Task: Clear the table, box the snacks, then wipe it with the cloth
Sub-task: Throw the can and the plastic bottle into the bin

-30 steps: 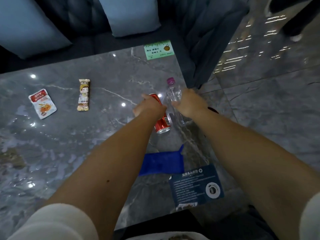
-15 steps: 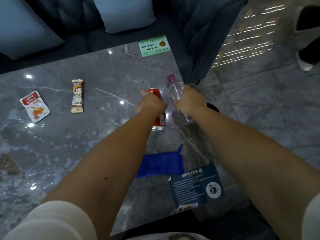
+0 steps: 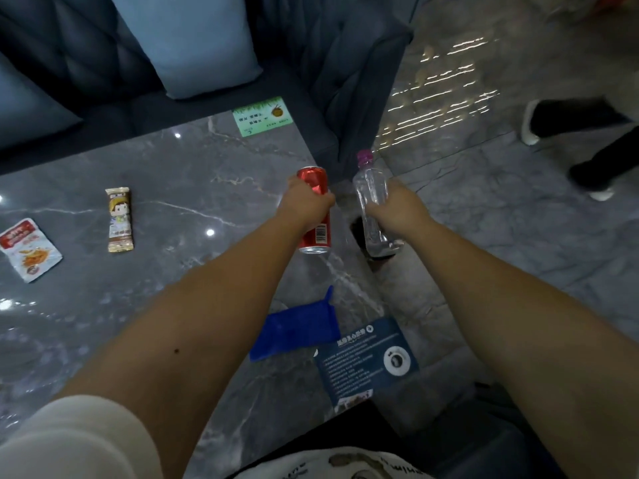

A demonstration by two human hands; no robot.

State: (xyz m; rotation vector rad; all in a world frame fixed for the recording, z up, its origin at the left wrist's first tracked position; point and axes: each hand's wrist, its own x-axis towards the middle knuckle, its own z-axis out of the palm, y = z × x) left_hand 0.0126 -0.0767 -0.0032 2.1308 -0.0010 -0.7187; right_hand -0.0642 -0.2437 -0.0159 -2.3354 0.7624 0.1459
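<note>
My left hand (image 3: 306,205) grips a red soda can (image 3: 316,233), held upright just above the right edge of the grey marble table (image 3: 166,188). A clear plastic bottle (image 3: 371,188) with a purple cap is held in my right hand (image 3: 397,209), out past the table's right edge over the floor. A blue cloth (image 3: 297,330) lies on the table under my forearms. Two snack packets lie at the left: a brown bar wrapper (image 3: 119,219) and a red-and-white pouch (image 3: 29,248).
A green card (image 3: 262,115) lies at the table's far edge and a dark blue card (image 3: 366,357) at the near right corner. A dark sofa (image 3: 103,63) with blue cushions stands behind the table. A person's legs (image 3: 587,140) cross the tiled floor at right.
Both hands have lifted the can and the bottle off the table and carried them to the right; the bottle now hangs beyond the table edge.
</note>
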